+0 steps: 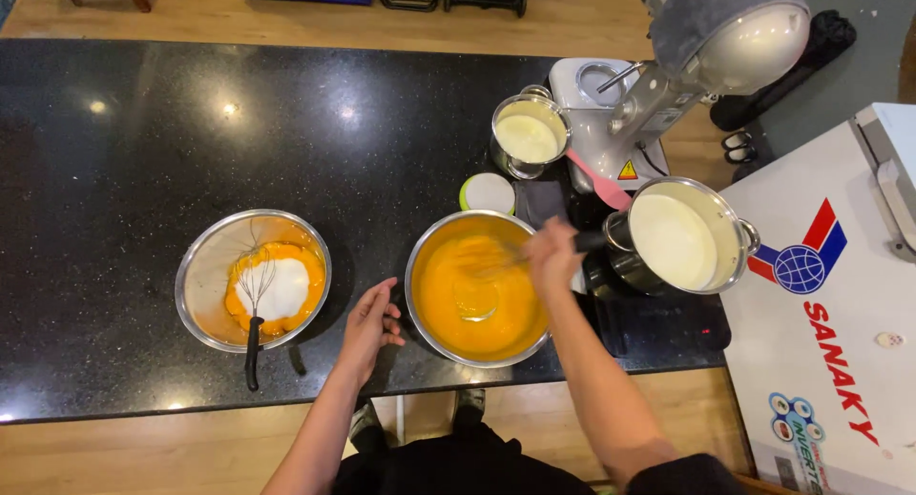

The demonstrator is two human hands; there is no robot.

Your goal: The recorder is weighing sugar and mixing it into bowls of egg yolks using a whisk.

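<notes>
On the black desk (124, 151), your right hand (551, 256) is gripping a whisk (487, 259) while your open left hand (367, 323) is steadying the bowl (420, 304); fast stirring could splash orange mix (477, 309).

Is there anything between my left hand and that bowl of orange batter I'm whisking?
Nothing visible. The left hand rests on the black counter right beside the rim of the orange batter bowl, while the right hand works the whisk inside it.
</notes>
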